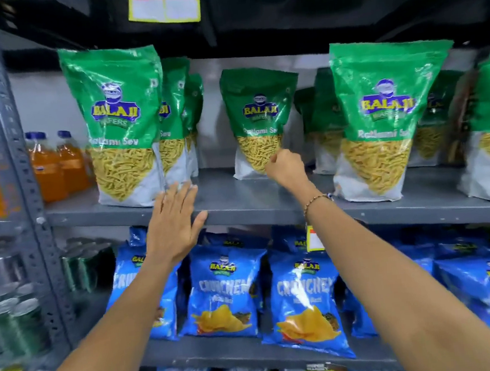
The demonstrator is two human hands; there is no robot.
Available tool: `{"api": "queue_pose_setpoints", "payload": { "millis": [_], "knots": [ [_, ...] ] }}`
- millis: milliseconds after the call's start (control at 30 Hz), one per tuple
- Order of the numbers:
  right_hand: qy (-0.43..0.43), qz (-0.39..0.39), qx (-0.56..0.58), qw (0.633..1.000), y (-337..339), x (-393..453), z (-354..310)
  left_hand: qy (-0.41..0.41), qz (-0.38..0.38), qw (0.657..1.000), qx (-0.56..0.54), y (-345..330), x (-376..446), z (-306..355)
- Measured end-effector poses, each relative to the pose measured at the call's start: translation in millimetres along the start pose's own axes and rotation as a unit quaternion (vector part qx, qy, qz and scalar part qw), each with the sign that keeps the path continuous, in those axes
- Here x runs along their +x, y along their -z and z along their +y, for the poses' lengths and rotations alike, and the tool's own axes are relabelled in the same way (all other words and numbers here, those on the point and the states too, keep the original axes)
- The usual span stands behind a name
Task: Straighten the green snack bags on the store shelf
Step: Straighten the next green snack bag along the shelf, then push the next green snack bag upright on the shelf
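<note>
Green snack bags stand upright on a grey metal shelf [239,203]. A large one [118,122] is at the front left with more bags [175,114] lined up behind it. A smaller-looking bag [259,118] stands further back in the middle. Another big bag [381,118] is at the front right, with several more behind and beside it. My right hand [285,168] is closed at the lower right corner of the middle bag, touching it. My left hand [172,222] is flat and open, fingers spread, at the shelf's front edge just below the left bag.
Blue chip bags [224,295] fill the shelf below. Orange drink bottles [56,167] stand on the left neighbouring shelf, beyond a perforated grey upright [9,142]. Green cans [17,324] sit lower left. A yellow price tag [164,3] hangs from the shelf above.
</note>
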State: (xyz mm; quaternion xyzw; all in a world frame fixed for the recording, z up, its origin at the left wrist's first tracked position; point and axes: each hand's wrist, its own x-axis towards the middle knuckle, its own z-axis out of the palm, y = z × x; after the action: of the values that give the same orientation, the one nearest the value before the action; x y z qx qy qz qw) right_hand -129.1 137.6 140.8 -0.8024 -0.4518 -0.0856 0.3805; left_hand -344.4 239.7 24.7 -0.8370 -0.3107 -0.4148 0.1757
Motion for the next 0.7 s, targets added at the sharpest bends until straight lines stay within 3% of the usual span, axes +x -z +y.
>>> {"api": "queue_pose_setpoints", "payload": {
  "millis": [300,533,700],
  "knots": [
    [-0.062,-0.004,-0.04,0.997,-40.4,42.6,-3.7,-0.03,0.097,0.995,-0.01,-22.2,0.1,-6.4],
    [-0.111,0.02,0.089,0.99,-53.7,51.7,-20.8,-0.034,0.134,0.99,0.004,-27.3,0.0,-7.3],
    [-0.124,0.01,0.085,0.989,-60.0,57.1,-30.3,-0.033,0.149,0.988,-0.005,-27.3,0.2,-6.2]
  ]
}}
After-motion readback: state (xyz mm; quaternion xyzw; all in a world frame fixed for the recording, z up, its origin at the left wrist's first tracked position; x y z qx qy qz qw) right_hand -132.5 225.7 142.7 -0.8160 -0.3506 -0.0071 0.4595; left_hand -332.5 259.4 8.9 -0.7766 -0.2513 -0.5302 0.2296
